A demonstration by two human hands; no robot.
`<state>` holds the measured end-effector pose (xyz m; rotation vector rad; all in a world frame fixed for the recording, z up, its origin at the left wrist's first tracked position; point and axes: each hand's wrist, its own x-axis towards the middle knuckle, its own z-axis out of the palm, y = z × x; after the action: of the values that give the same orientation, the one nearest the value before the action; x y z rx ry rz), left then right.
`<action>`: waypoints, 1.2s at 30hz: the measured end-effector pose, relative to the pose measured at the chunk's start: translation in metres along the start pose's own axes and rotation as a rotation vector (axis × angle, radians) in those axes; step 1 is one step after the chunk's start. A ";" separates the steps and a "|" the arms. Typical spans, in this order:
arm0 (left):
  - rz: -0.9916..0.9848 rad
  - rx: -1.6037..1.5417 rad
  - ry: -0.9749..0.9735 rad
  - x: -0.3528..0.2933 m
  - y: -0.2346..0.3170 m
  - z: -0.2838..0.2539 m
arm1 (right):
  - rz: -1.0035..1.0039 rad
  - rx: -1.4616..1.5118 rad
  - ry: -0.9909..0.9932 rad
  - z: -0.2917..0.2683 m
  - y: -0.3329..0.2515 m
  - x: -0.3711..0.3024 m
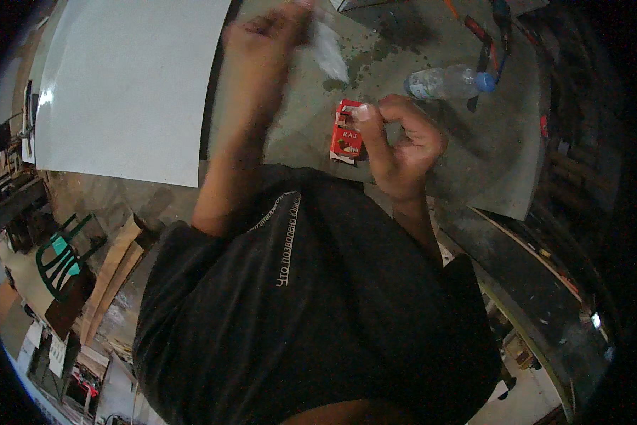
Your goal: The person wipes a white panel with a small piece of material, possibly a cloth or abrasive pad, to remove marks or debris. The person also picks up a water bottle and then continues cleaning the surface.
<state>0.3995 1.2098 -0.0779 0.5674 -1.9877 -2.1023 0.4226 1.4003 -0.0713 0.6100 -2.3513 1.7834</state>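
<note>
A small red box (347, 139) with white edges, like a little packet, is at the middle of the grey table in front of me. My right hand (410, 145) is beside it, thumb and forefinger pinched together over the box's upper right edge. What sits between those fingertips is too small to make out. My left hand (270, 30) is raised at the far edge of the view, smeared by motion, so its grip does not show. Close by its right side is a whitish, translucent plastic piece (327, 53), also blurred; whether the hand touches it I cannot tell.
A large white sheet or panel (127, 92) covers the table's left. A clear plastic bottle (442, 83) with a blue cap lies at the right. Dark crumbs (375, 55) are scattered near the back. Tools with orange-red parts (478, 28) lie at the far right. A green chair (63, 255) stands lower left.
</note>
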 end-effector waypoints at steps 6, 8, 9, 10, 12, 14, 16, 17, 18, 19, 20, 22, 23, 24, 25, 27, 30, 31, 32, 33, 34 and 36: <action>0.124 -0.116 -0.062 0.015 0.011 -0.003 | 0.282 0.202 0.062 0.003 0.000 -0.005; 0.161 -0.098 -0.064 0.006 0.001 0.006 | 0.279 0.253 0.110 0.008 0.000 0.000; 0.173 -0.120 -0.093 0.001 -0.003 0.013 | 0.260 0.263 0.137 0.012 0.000 0.005; 0.161 -0.154 -0.099 -0.002 -0.008 0.017 | 0.237 0.280 0.156 0.016 -0.002 0.010; 0.129 -0.216 -0.116 -0.011 -0.008 0.024 | 0.214 0.113 0.085 0.016 0.003 0.014; 0.083 -0.206 -0.197 -0.015 -0.013 0.025 | 0.197 -0.014 0.031 0.010 0.006 0.015; 0.049 -0.134 -0.215 -0.015 -0.014 0.019 | 0.181 -0.083 -0.015 0.006 0.007 0.014; 0.036 -0.072 -0.197 -0.014 -0.013 0.014 | 0.140 -0.069 0.022 0.009 0.009 0.011; 0.022 -0.012 -0.187 -0.013 -0.011 0.010 | 0.095 -0.087 0.010 0.009 0.009 0.010; 0.074 -0.190 -0.099 -0.008 -0.018 0.005 | 0.044 -0.098 -0.008 0.011 0.009 0.008; 0.187 -0.270 -0.047 0.004 -0.026 -0.014 | -0.007 -0.107 -0.027 0.012 0.010 0.007; 0.186 -0.241 0.190 0.014 -0.023 -0.055 | 0.037 -0.073 -0.048 0.008 0.008 0.000; 0.198 -0.206 0.277 0.010 -0.021 -0.077 | 0.084 -0.046 -0.063 0.006 0.006 -0.004; 0.215 -0.168 0.363 0.004 -0.020 -0.100 | 0.129 -0.016 -0.077 0.006 0.007 -0.006; 0.224 -0.140 0.385 -0.004 -0.028 -0.121 | 0.138 -0.014 -0.033 0.004 0.013 -0.011; 0.184 0.000 0.468 -0.030 -0.037 -0.162 | 0.159 -0.034 -0.036 0.005 0.019 -0.012; 0.181 0.020 0.625 -0.084 -0.064 -0.218 | 0.211 0.008 -0.107 0.001 0.029 -0.009; 0.083 0.143 0.751 -0.101 -0.067 -0.231 | 0.255 0.030 -0.106 0.002 0.027 -0.008; 0.110 0.238 0.837 -0.123 -0.085 -0.256 | 0.296 0.057 -0.115 0.006 0.023 -0.007; 0.134 0.331 0.921 -0.148 -0.114 -0.284 | 0.310 0.110 -0.144 0.009 0.020 -0.006; 0.012 0.534 0.987 -0.181 -0.147 -0.313 | 0.323 0.163 -0.179 0.013 0.016 -0.005; -0.271 0.820 1.047 -0.266 -0.214 -0.343 | 0.374 0.221 -0.264 0.023 0.009 -0.002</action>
<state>0.8049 1.0179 -0.2612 1.6805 -1.9739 -0.5952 0.4244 1.3809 -0.0870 0.4784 -2.5999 2.2712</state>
